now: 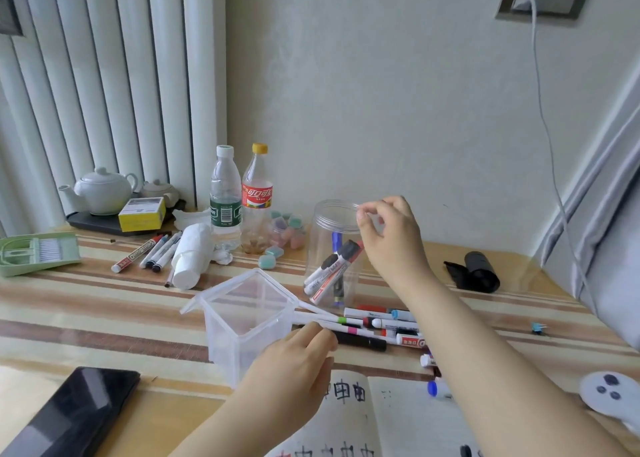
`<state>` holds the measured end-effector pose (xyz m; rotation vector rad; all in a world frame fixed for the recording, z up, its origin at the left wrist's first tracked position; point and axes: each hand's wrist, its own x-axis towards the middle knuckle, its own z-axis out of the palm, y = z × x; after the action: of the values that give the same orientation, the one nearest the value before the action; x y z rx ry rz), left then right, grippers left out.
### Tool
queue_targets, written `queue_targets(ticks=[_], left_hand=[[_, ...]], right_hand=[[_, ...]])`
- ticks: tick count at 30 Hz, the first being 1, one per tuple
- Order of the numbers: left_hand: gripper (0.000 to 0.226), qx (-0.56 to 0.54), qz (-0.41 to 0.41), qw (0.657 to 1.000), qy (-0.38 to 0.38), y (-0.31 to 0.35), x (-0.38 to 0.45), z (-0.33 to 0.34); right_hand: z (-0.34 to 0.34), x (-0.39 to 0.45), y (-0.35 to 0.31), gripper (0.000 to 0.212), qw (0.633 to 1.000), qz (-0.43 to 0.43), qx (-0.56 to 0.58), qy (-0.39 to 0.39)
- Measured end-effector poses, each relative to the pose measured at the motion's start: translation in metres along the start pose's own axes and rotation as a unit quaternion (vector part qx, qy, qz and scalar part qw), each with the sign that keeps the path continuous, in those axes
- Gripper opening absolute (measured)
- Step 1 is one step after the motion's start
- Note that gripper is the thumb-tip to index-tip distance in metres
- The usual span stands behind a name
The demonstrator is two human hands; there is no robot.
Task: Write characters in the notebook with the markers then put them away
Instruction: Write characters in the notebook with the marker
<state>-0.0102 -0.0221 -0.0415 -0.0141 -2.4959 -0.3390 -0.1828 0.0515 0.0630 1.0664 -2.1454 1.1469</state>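
A clear round jar (332, 248) stands mid-table with several markers (334, 266) leaning inside it. My right hand (388, 234) hovers at the jar's right rim, its fingers loosely curled with nothing visible between them. Loose markers (381, 321) lie in a pile in front of the jar. My left hand (298, 363) reaches over the near end of a black marker (363, 341) in that pile, beside a clear square container (242, 321); its fingertips are hidden behind the hand. The open notebook (401, 422) with written characters lies at the near edge, under my right forearm.
More markers (149, 252) lie at the back left beside a white paper roll (192, 255), two bottles (239, 200) and pastel cubes (287, 231). A teapot (100, 189), green tray (38, 252), black tablet (69, 415), black roll (478, 273) and white controller (609, 397) surround the work area.
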Motion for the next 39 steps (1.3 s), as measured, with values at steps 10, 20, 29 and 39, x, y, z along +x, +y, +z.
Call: queue_targets(ticks=[10,20,29,39], left_hand=[[0.008,0.010,-0.018,0.999,-0.039,0.007,-0.015,0.005],[0.004,-0.025,-0.054,0.997,-0.051,0.006,-0.032,0.000],[0.030,-0.155,-0.133,0.979,-0.004,0.030,-0.009,-0.009],[0.019,-0.070,-0.092,0.983,-0.145,0.036,-0.022,-0.008]], right_hand=[[0.011,-0.102,0.039,0.025,0.904,-0.006,-0.218,-0.367],[0.003,-0.101,0.029,0.020,0.873,-0.014,-0.245,-0.422],[-0.036,-0.127,-0.014,0.014,0.854,0.294,0.344,-0.255],[-0.061,-0.172,-0.009,0.017,0.964,-0.130,-0.168,-0.162]])
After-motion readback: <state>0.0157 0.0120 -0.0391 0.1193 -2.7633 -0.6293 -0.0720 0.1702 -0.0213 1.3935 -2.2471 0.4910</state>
